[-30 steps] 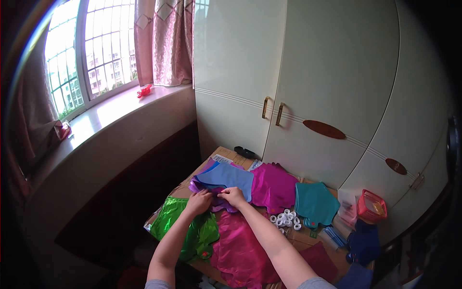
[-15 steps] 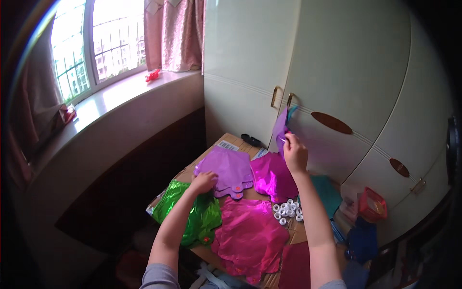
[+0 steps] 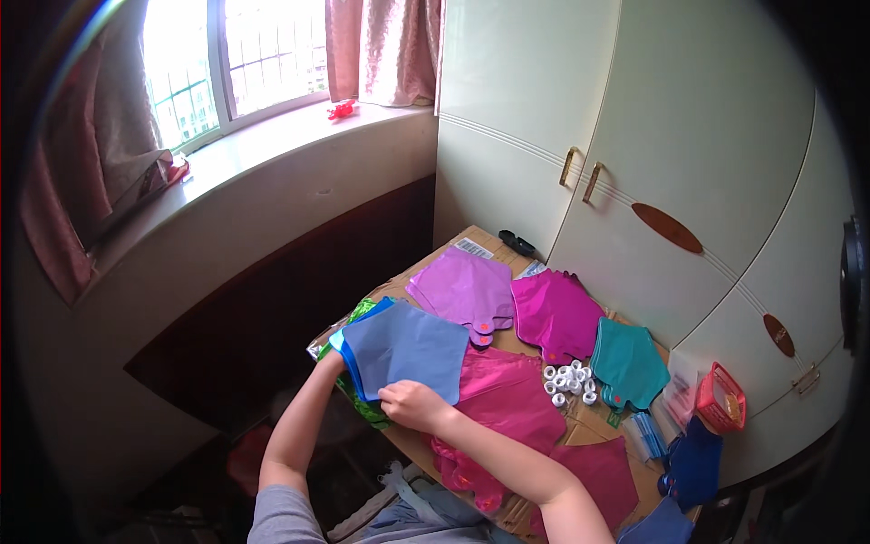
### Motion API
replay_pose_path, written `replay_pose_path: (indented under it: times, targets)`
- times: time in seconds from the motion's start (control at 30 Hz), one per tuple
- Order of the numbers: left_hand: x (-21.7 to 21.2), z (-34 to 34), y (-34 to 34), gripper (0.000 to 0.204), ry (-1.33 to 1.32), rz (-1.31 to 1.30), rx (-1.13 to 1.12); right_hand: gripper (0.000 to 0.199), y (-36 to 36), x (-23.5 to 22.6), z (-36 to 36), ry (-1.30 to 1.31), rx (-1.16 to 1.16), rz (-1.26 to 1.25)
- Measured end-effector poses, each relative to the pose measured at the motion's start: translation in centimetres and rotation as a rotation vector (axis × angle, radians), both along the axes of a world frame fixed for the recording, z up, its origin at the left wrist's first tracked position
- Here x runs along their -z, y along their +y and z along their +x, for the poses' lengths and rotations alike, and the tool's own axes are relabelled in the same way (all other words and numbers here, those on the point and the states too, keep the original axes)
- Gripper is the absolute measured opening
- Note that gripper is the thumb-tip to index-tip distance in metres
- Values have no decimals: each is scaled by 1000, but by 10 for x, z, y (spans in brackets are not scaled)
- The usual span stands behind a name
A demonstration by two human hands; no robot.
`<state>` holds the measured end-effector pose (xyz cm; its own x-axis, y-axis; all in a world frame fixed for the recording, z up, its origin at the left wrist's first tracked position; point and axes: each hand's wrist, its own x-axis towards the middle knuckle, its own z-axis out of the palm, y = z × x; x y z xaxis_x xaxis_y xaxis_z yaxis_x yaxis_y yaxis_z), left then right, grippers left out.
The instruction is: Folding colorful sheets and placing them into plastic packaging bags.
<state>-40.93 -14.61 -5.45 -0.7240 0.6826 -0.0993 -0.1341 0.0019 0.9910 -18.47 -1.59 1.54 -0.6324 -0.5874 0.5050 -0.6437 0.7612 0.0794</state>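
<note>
A grey-blue fabric-like sheet (image 3: 408, 344) is spread in front of me, with bright blue sheets (image 3: 355, 372) showing under its left edge. My right hand (image 3: 412, 405) is closed on its lower edge. My left hand (image 3: 339, 359) reaches in at the left side of these sheets, its fingers hidden. Beneath them peeks a shiny green stack (image 3: 372, 417). Just right lies a shiny pink stack (image 3: 507, 399). Beyond are a lilac stack (image 3: 464, 286) with rounded tabs and a magenta stack (image 3: 557, 317).
Everything lies on a cardboard surface (image 3: 521, 340). Several small white rings (image 3: 569, 379) sit near a teal stack (image 3: 632, 363). Farther right are a red basket (image 3: 722, 399), dark blue pieces (image 3: 696, 462) and a dark red sheet (image 3: 598, 476). Behind stands a pale cupboard (image 3: 507, 181).
My right hand has come down and left from near the cupboard, where it held up a purple sheet. My left hand has left the lilac stack. Blue sheets now cover much of the green stack.
</note>
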Motion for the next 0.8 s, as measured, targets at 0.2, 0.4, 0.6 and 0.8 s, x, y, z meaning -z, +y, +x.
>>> replay_pose_path:
  times: [0.2, 0.4, 0.6, 0.8]
  targets:
    - [-29, 31, 6, 35, 730, -322, -7, 7, -7, 14, 4, -75, 22, 5]
    - [30, -14, -38, 33, 470, -77, -140, 10, -18, 21, 5, -263, 150, -339]
    - [-74, 83, -72, 15, 1223, -580, -549, 15, -8, 16, 1, -497, 282, -633]
    - [-88, 162, -69, 10, 1334, -244, -211, 18, 1, 19, -7, -698, 328, -924]
